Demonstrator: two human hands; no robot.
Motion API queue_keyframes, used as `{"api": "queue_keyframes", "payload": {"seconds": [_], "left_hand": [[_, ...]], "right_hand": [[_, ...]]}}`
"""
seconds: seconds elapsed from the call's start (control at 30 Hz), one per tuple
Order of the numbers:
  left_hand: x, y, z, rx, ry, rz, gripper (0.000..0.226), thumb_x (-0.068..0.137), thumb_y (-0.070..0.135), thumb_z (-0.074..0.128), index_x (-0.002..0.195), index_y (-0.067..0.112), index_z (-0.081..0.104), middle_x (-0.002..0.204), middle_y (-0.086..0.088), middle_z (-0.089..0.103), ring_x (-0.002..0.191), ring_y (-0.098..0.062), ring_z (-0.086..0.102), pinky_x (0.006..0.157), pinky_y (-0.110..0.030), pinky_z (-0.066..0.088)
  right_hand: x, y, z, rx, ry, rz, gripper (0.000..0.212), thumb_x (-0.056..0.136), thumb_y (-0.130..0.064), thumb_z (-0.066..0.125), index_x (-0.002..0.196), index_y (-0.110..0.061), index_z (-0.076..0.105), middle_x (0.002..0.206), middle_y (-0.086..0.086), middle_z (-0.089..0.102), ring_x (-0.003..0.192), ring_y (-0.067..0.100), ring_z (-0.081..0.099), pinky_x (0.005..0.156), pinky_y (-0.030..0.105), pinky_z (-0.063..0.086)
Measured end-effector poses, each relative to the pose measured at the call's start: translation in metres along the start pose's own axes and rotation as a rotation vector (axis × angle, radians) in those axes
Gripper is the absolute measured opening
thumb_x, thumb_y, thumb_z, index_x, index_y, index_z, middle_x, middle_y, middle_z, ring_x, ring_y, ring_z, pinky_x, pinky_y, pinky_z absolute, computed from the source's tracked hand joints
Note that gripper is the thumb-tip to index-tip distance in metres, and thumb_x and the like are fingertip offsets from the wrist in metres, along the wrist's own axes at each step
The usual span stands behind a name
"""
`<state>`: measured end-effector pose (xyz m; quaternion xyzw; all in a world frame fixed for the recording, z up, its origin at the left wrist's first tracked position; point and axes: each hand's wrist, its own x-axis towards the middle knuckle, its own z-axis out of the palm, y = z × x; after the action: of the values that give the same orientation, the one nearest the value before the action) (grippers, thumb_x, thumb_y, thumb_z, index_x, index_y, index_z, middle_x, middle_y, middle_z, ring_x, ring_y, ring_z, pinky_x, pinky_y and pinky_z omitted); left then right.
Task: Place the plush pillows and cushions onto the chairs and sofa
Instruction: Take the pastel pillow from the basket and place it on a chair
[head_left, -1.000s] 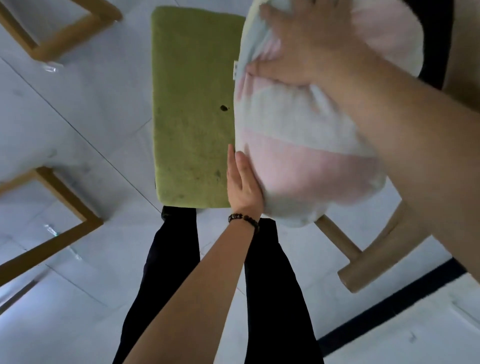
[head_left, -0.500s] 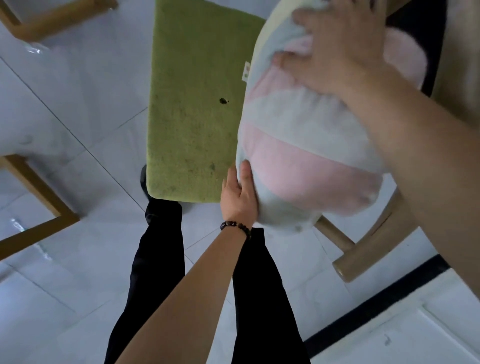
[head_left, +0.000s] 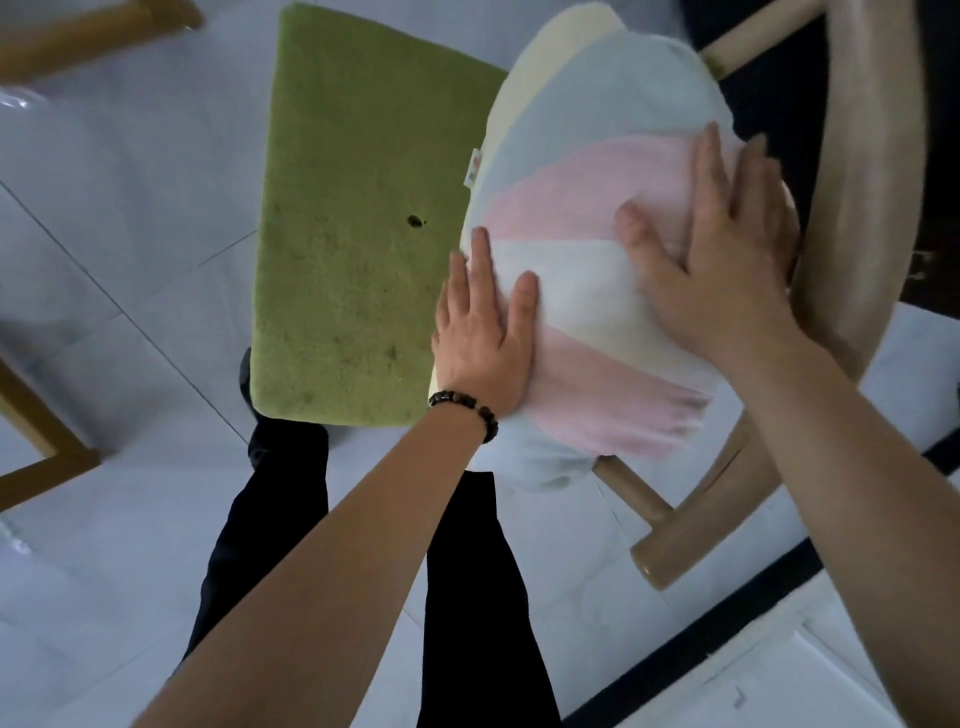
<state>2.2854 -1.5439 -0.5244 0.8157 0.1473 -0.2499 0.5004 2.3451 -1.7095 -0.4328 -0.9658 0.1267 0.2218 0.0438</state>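
Head view: striped plush pillow (head_left: 587, 156) sits on wooden chair (head_left: 852, 208), right side against curved rail, left edge overlapping green seat cushion (head_left: 358, 218). Left hand (head_left: 480, 338) flat, fingers straight, pressing pillow's near-left edge. Right hand (head_left: 722, 270) spread flat on pink band, gripping nothing. Cushion's left half bare. White tiled floor (head_left: 130, 234) all round; another wooden frame (head_left: 47, 457) at left.

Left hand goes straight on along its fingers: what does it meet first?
More of the striped pillow: the left hand lies flat on its left edge, fingers pointing toward the white tag. Depth is unclear.
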Motion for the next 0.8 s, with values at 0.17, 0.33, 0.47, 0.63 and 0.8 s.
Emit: {"api": "queue_keyframes", "payload": {"seconds": [0.17,0.33,0.47,0.63,0.8], "left_hand": [[0.002,-0.020,-0.007,-0.020,0.047,0.017,0.072,0.096,0.066,0.019,0.160,0.035,0.011,0.166,0.004,0.023,0.154,-0.015,0.018,0.122,-0.048,0.023],[-0.027,-0.016,-0.006,-0.057,0.227,0.047,0.093,0.091,0.079,0.010,0.161,0.018,0.014,0.169,-0.011,0.011,0.156,-0.023,0.008,0.125,-0.044,0.010],[-0.055,-0.031,0.004,0.120,0.095,0.047,0.097,0.084,0.087,0.019,0.161,0.029,0.003,0.170,-0.008,-0.002,0.157,-0.026,-0.001,0.125,-0.051,0.007],[-0.046,-0.045,0.009,0.101,0.013,-0.011,0.095,0.083,0.088,0.013,0.160,0.035,0.001,0.170,-0.004,0.000,0.157,-0.023,0.000,0.124,-0.051,0.012],[-0.031,-0.028,-0.023,0.007,-0.066,0.083,0.088,0.086,0.084,0.005,0.159,0.036,0.001,0.170,-0.001,-0.004,0.156,-0.015,-0.002,0.126,-0.049,0.007]], "right_hand": [[0.008,-0.016,0.007,-0.101,0.075,-0.113,0.087,0.099,-0.072,0.028,0.165,-0.022,0.001,0.171,0.022,-0.004,0.158,0.041,-0.003,0.126,0.060,-0.001],[0.040,-0.062,-0.012,-0.330,0.141,-0.378,0.088,0.094,-0.082,0.019,0.164,-0.029,0.015,0.171,0.018,0.005,0.156,0.047,0.002,0.123,0.068,0.002],[0.102,-0.094,-0.001,-0.492,0.009,-0.359,0.099,0.083,-0.092,0.019,0.163,-0.034,0.011,0.172,0.012,0.010,0.155,0.048,0.007,0.120,0.073,0.005],[0.157,-0.094,0.014,-0.444,-0.221,-0.291,0.101,0.080,-0.091,0.034,0.162,-0.035,0.016,0.172,0.011,0.008,0.154,0.049,0.010,0.119,0.070,0.015],[0.099,-0.091,-0.012,-0.300,0.132,-0.276,0.076,0.101,-0.069,0.019,0.163,-0.024,0.021,0.167,0.018,0.024,0.155,0.038,0.018,0.125,0.060,0.009]]}}
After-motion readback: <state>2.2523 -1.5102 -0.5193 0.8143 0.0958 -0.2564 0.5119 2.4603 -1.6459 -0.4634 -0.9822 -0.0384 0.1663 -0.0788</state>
